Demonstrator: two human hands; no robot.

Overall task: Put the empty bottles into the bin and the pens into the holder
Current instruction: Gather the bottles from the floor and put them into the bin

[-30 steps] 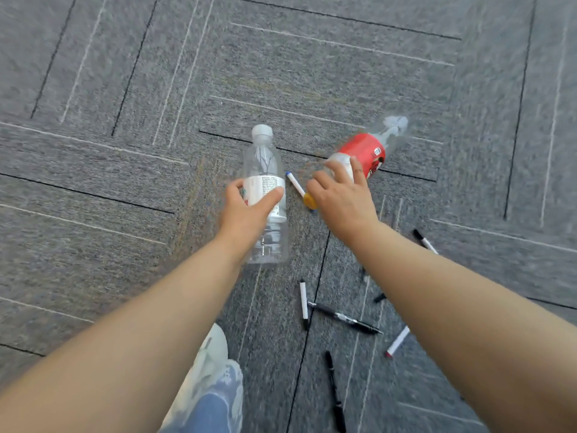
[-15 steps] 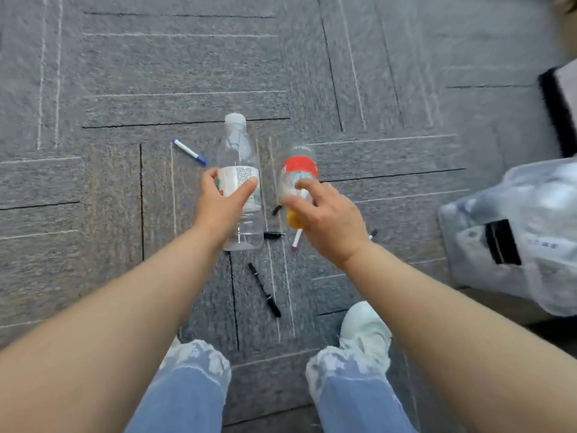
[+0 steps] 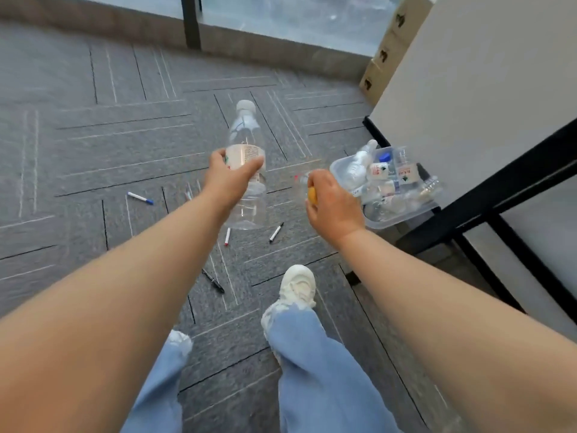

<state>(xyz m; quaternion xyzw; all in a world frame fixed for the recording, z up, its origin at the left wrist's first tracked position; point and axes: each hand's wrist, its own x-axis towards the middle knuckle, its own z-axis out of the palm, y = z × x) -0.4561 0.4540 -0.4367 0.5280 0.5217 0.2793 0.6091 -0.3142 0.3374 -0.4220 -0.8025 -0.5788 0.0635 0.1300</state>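
My left hand (image 3: 228, 179) grips a clear empty bottle (image 3: 246, 142) with a white cap, held upright above the carpet. My right hand (image 3: 334, 203) holds the second bottle (image 3: 304, 178) by its orange-capped end; that bottle is blurred and mostly hidden behind the hand. Just right of my right hand stands a clear plastic bin (image 3: 406, 214) with several empty bottles in it. Pens lie on the floor: a blue-tipped one (image 3: 140, 198), a red-tipped one (image 3: 227, 237), a black-tipped white one (image 3: 276, 233) and a black one (image 3: 213, 281).
A black-framed table (image 3: 487, 195) with a white panel stands on the right, beside the bin. Cardboard boxes (image 3: 390, 48) are stacked at the back right by a window sill. My two feet in white shoes (image 3: 296, 289) are on the grey carpet below.
I have turned right with both bottles lifted. The bin has come fully into view and my right hand has moved next to its left rim.
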